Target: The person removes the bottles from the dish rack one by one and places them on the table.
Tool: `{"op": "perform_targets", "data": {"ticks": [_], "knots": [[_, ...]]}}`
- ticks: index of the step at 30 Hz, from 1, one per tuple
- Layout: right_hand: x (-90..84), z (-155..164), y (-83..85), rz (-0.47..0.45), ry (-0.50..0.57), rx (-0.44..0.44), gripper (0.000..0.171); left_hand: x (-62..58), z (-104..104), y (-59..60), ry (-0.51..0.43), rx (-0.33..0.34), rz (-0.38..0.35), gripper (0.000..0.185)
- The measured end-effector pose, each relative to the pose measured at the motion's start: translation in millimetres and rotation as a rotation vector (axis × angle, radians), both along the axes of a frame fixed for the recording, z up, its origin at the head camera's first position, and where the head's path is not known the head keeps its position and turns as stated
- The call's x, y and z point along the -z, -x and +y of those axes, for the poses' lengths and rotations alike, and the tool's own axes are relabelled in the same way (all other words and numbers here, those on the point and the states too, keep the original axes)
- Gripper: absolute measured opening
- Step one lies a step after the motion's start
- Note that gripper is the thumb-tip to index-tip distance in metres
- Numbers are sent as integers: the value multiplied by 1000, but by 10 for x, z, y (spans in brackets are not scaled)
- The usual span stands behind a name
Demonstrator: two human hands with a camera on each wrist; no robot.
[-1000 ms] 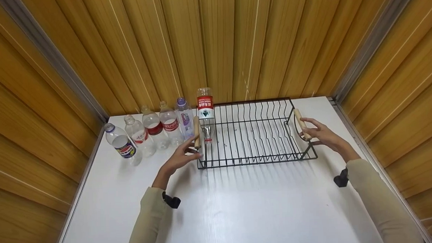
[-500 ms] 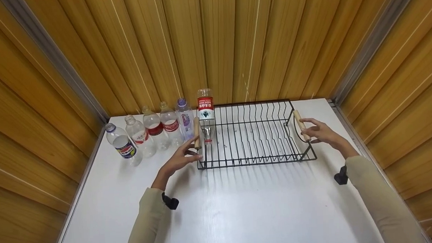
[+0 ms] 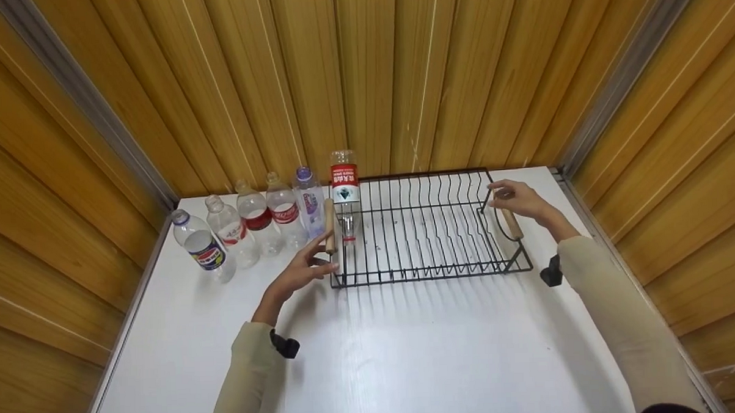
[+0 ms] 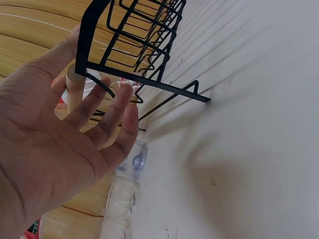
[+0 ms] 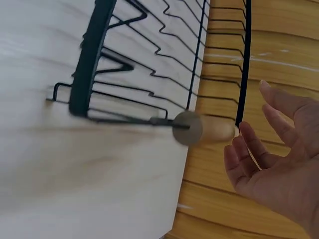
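Note:
A black wire dish rack [image 3: 431, 278] stands on the white table, with a wooden handle on each side. At its front left corner is my left hand [image 3: 296, 273]; its fingers reach under the left wooden handle [image 3: 329, 226], loosely spread beside the wires in the left wrist view. Around the far end of the right wooden handle [image 3: 513, 224] is my right hand [image 3: 523, 201], its fingers slightly bent and not wrapped round the wood in the right wrist view. A clear plastic bottle [image 3: 344, 183] with a red and white label lies neck toward me in the rack's leftmost slot.
Left of the rack, several plastic bottles stand in a row, from a blue-labelled bottle [image 3: 207, 255] to a purple-capped bottle [image 3: 310, 202]. A wood-patterned wall [image 3: 375, 78] rises close behind the rack. Side walls flank the white table [image 3: 421, 351].
My right hand has slid from the near end of the right handle to its far end. My left hand stays at the rack's left corner. The view has shifted slightly.

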State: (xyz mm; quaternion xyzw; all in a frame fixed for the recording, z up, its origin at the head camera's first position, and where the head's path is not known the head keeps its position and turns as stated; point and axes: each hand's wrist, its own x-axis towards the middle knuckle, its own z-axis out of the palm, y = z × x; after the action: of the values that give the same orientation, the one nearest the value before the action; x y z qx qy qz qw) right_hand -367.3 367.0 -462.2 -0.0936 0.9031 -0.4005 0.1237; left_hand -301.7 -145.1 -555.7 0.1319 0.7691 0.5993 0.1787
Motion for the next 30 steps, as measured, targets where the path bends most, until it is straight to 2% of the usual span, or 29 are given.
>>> {"op": "perform_targets", "data": {"ticks": [4,9,19,24,30], "knots": [[-27,-348,68,3,30,-56,52,11,-54,-23,5,-8,-21,84],[21,-678,196,-37,75,-134,51,8,-54,-17,6,-13,-31,83],[176,-1306,385,-113,136,-216,47,1,-20,-9,32,-12,-36,82],[237,-1642,439,-171,180,-224,49,14,-20,3,34,-35,-47,84],[267,-2064,453,-222,209,-206,54,27,-15,25,-5,-9,-35,84]]}}
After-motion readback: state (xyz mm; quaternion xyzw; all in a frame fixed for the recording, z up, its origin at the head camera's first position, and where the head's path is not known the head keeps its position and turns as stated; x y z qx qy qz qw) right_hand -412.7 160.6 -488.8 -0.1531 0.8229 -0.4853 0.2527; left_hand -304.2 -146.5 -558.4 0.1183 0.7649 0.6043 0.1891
